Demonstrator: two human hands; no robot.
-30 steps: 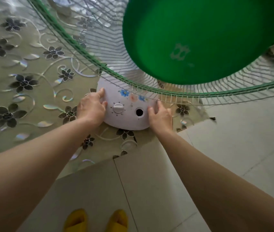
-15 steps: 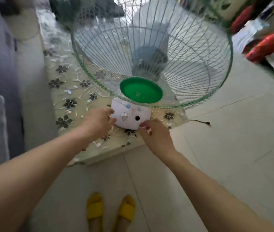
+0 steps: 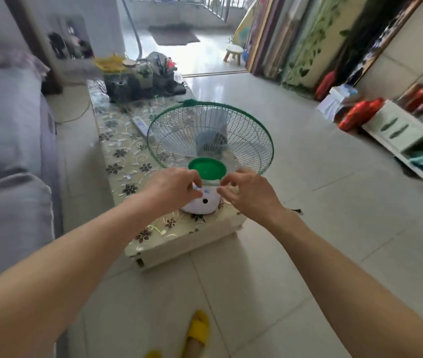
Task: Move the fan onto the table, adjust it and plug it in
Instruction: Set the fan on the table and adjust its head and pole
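Observation:
The fan stands on the near end of the low table, which has a flowered cover. Its cage has a green rim, its hub a green cap, and its white base shows a dark hole. My left hand curls over the base's knob side, fingertips at the cage's lower rim. My right hand pinches that rim just right of the cap. The fan's plug lies on the floor tiles beyond my right wrist. A white power strip lies on the table behind the fan.
A grey sofa runs along the left of the table. Bags and clutter fill the table's far end. A white shelf unit and red bags line the right wall. My yellow slippers are on the tiles below.
My head has pulled back and up, so the whole fan and room show. Both hands left the sides of the white base and rose to the cage's lower rim.

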